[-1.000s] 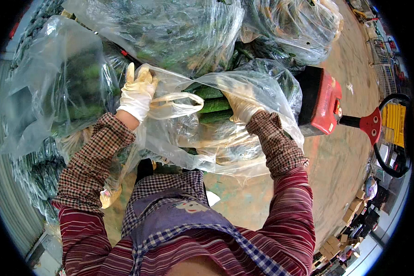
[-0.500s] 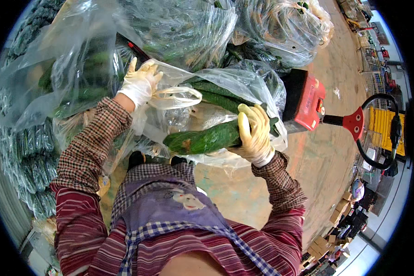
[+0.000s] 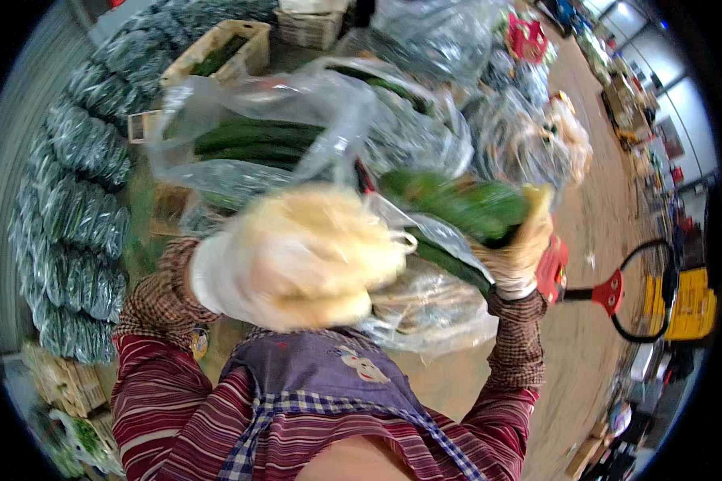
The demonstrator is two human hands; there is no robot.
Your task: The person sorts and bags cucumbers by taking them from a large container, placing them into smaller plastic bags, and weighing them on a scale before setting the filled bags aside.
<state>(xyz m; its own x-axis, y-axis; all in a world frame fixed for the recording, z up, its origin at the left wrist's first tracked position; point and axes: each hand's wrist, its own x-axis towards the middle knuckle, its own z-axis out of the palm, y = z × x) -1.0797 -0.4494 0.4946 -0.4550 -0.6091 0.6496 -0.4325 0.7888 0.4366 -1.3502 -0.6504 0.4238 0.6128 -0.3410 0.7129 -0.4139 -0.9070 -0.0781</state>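
My right hand [image 3: 517,248], in a cream glove, grips the end of a large dark-green cucumber [image 3: 461,207], blurred by motion. It is raised over an open clear plastic bag [image 3: 433,309] with more cucumbers [image 3: 445,255] partly inside. My left hand [image 3: 305,260], also gloved, looms large in front of my chest. Motion smears its fingers, so whether they are closed does not show. Past it, another clear bag [image 3: 168,152] holds several long cucumbers [image 3: 257,144].
Stacked plastic-wrapped bundles [image 3: 76,216] line the left wall. A cream crate [image 3: 253,48] with greens stands at the back. Big filled bags [image 3: 433,32] lie beyond my hands. On the right are a red-and-black cart handle [image 3: 610,293] and a yellow crate [image 3: 694,305].
My left hand has left the bag's edge and come up close to my view. My right hand has raised the cucumber away from me and rightward. The view has tilted farther out.
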